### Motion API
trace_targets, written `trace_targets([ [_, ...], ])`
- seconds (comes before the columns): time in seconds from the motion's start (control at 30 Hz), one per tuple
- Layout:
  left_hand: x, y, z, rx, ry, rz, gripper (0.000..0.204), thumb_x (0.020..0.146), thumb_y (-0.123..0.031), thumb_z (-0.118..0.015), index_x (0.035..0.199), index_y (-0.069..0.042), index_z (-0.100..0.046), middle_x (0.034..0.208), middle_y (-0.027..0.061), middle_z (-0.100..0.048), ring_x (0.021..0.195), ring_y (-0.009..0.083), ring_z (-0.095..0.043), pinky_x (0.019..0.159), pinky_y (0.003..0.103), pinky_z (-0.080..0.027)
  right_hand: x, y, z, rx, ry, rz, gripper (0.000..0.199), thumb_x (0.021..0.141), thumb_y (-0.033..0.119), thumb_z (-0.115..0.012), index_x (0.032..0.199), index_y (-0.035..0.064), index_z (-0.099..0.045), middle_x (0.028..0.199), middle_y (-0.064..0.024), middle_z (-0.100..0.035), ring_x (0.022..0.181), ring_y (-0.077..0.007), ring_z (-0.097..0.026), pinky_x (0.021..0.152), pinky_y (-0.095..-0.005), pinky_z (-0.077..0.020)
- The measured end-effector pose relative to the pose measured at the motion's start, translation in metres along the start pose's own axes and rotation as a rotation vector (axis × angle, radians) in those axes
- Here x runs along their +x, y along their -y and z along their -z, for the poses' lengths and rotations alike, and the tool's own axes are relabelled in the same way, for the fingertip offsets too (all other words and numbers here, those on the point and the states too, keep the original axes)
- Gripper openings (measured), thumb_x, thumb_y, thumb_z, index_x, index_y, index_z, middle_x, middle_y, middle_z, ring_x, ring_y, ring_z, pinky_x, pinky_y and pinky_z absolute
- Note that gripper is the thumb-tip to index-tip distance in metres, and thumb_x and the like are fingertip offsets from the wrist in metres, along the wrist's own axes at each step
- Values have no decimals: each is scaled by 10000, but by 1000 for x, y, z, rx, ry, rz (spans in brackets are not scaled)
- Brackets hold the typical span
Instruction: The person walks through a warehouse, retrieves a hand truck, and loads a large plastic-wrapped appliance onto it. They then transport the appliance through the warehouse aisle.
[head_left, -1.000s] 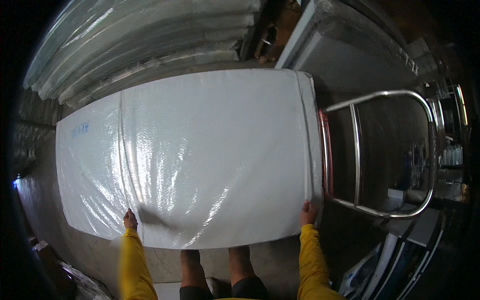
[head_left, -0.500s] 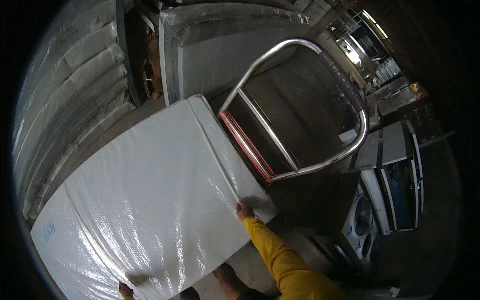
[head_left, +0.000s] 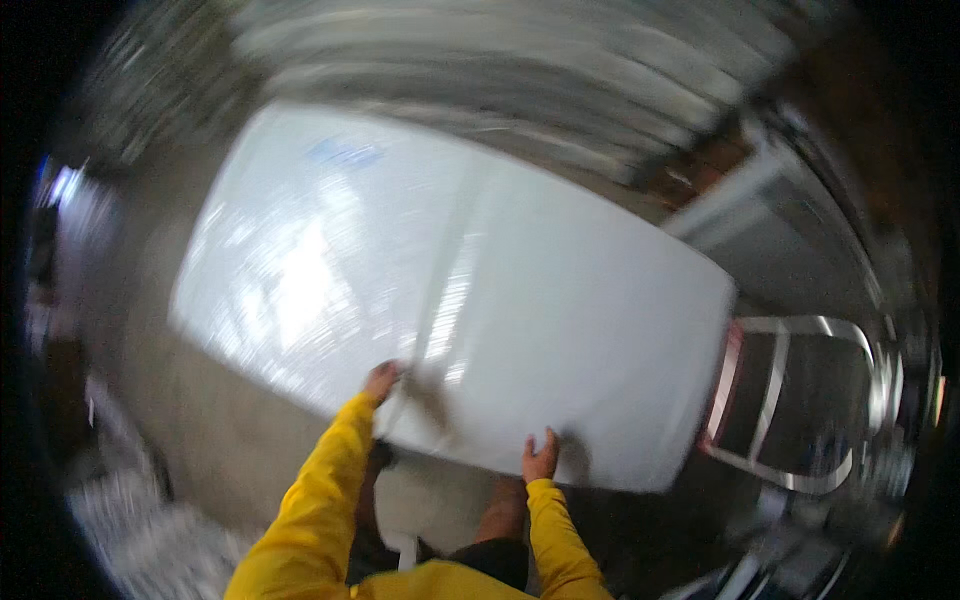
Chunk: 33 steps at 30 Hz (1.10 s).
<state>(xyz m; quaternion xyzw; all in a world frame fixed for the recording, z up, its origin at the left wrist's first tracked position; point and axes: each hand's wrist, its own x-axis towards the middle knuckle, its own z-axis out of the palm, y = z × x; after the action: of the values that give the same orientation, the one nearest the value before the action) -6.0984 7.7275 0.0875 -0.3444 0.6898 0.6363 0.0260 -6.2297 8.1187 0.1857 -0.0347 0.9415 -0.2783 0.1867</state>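
Note:
A large white slab-like package (head_left: 590,310) lies in front of me, wrapped in clear, shiny plastic film with a blurred blue mark near its far left corner. My left hand (head_left: 382,382) is at the near side of the package, its fingers closed at a fold of the plastic film (head_left: 445,310) that crosses the middle. My right hand (head_left: 541,456) is over the near edge, further right, thumb and fingers apart and holding nothing I can see. Shadows of both hands fall on the white surface. Motion blur softens the finger details.
Beyond the right end stands a metal tube handle frame (head_left: 775,390) with a red-wrapped bar beside the package. Film-wrapped grey panels (head_left: 520,60) are stacked along the far side. Another upright grey panel (head_left: 790,225) leans at the far right. Concrete floor (head_left: 235,420) shows at left.
My view has swung left, so the package and handle frame appear turned. My right hand has left the strip near the package's right end and come closer to my left hand.

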Motion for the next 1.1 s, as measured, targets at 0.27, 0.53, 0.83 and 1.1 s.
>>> trace_targets([
  [0.27,-126,112,180,-420,-1213,636,857,787,-434,-737,1383,32,-335,1280,272,-497,1086,346,-572,906,401,-476,28,196,-199,68,226,188,432,880,297,-657,1129,-42,-558,1065,-186,-608,944,-288,-598,837,-374,-483],
  [0.53,-69,135,269,-870,-773,302,867,705,-457,-817,1345,-2,-451,1275,172,-566,1198,282,-534,1031,378,-411,121,250,-271,-367,22,-52,624,834,434,-670,1131,-90,-507,1158,-271,-594,1031,-425,-605,878,-460,-503],
  [0.83,-95,197,347,-872,-401,368,1112,608,-701,-742,1376,31,-409,1411,195,-414,1321,315,-385,1042,441,-367,135,243,-241,192,372,-474,212,972,250,-404,872,112,-530,802,-31,-601,697,-221,-582,651,-394,-547],
  [1.1,-67,186,416,68,-390,265,966,627,-751,-648,1161,53,-629,1227,280,-576,1191,374,-539,1021,419,-397,159,255,-224,-29,524,-550,257,987,290,-400,805,143,-506,724,-38,-573,661,-233,-578,581,-411,-555],
])
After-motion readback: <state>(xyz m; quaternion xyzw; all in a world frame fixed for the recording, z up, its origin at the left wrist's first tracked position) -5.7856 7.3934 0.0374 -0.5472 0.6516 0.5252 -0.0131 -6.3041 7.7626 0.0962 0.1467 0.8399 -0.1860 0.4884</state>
